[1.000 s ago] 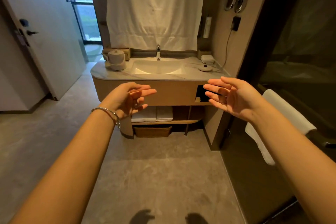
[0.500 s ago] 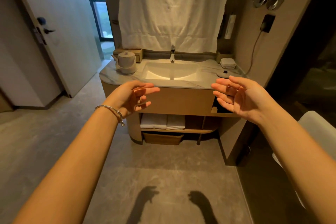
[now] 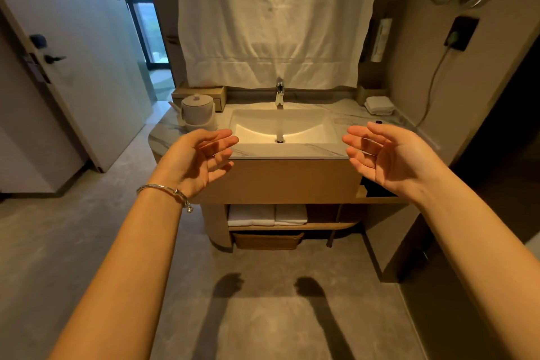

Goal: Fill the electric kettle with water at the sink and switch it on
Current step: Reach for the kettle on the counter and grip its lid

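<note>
Both hands are raised in front of the table, palms facing each other, fingers loosely spread and holding nothing: the left hand point(image 3: 201, 159), with a bracelet point(image 3: 163, 188) at its wrist, and the right hand point(image 3: 385, 155). Beyond them the sink point(image 3: 283, 126) is set in the marble table point(image 3: 292, 152). The kettle point(image 3: 198, 111) stands on the table just left of the sink. The faucet point(image 3: 279, 93) rises behind the basin, under a hanging white cloth point(image 3: 274, 17).

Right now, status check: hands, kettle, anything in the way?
Left hand open, empty. Right hand open, empty. Kettle untouched on counter, left of sink, lid on. Path to it looks clear.
</note>
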`<state>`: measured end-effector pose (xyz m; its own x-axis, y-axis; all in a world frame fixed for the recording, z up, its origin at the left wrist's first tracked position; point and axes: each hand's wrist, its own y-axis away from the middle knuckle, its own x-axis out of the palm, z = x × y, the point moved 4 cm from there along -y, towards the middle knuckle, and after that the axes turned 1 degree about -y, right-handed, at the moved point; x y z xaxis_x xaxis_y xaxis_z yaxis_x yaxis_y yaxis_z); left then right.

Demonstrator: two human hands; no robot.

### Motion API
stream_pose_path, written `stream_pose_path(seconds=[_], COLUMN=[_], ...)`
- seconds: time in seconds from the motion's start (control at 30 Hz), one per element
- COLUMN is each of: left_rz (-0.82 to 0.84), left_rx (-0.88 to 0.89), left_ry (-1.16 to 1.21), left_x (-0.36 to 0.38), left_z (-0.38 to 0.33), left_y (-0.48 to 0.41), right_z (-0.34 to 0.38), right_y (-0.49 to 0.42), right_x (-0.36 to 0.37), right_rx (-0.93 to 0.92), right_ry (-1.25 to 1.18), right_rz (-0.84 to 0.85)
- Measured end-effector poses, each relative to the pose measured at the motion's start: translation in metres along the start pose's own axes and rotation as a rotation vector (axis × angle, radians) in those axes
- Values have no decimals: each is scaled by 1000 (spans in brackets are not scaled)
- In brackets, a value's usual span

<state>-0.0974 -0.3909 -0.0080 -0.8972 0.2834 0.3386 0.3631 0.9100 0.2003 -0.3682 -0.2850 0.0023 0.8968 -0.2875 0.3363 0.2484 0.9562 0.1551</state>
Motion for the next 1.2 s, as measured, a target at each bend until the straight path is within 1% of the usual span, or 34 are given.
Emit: stream_pose_path(seconds=[0.2,0.3,0.47,0.7,0.87,1.07,1.2], left_rz=[29,44,32,-68,-75,-28,-55], left_rx=[-6,24,16,12,-16,-53,-76], left_ry=[-22,-26,-3,29,33,46,64], left_x=[6,14,16,-19,-43,-77,-92], left_z=[-2,-8,-16,-27,-39,-64,-73], left_y=[-68,-102,-150,-208,-258,-324,-359], right_z=[7,17,25,19,12,4,0], right_y=[-63,-99,-157,-235,-292,-359,-398], right_x=[-2,-5,-1,28,55,90,103], right_rx=[-8,-29,-5,50,58,63,82], right_ry=[30,29,3,-15,-26,0,5], right_rz=[8,7,57,108,121,85,90])
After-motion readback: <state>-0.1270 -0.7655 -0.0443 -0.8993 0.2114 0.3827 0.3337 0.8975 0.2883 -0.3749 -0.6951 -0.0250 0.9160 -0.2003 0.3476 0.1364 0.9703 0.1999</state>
